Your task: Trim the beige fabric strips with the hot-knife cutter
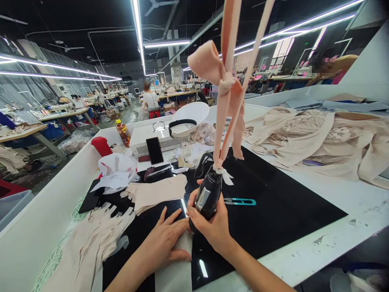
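Observation:
My right hand is wrapped round a black hand-held tool that hangs from pink fabric straps tied overhead. Its lower end presses on a pale fabric strip lying on the black mat. My left hand lies flat on that strip, fingers spread, just left of the tool. A stack of beige fabric pieces sits behind my left hand.
Teal thread snips lie right of the tool. Loose beige pieces pile at the left, lace fabric at the right. A phone, white machine, red cup and bottle stand behind. A seated person works far off.

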Demonstrator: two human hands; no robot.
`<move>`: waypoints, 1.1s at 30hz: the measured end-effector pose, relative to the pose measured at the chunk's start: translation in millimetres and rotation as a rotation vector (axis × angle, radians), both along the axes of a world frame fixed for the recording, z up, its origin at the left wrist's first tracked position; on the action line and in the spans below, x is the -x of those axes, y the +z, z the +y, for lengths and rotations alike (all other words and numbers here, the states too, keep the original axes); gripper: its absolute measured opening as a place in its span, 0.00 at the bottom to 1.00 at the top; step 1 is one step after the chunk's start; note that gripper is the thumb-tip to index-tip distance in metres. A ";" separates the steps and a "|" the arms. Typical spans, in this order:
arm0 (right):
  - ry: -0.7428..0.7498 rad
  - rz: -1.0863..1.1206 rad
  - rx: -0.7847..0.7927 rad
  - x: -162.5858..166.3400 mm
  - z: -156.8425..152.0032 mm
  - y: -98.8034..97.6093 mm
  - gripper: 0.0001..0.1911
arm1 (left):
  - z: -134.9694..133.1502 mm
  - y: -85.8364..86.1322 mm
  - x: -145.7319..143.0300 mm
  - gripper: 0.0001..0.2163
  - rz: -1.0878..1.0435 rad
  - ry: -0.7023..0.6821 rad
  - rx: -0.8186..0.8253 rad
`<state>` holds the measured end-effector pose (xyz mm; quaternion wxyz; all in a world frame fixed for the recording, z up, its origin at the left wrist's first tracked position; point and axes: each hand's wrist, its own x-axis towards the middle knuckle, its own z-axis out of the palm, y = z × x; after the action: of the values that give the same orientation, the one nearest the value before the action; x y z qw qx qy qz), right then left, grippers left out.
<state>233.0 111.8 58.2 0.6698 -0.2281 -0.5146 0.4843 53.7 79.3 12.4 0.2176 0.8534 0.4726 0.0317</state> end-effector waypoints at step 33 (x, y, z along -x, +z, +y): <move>-0.006 -0.014 0.051 -1.3 0.9 0.1 0.22 | -4.0 8.4 -0.7 0.28 -0.038 0.045 0.050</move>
<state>234.2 112.7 58.2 0.6618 -0.2497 -0.5060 0.4936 54.4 75.3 20.8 0.2472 0.8360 0.4881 0.0408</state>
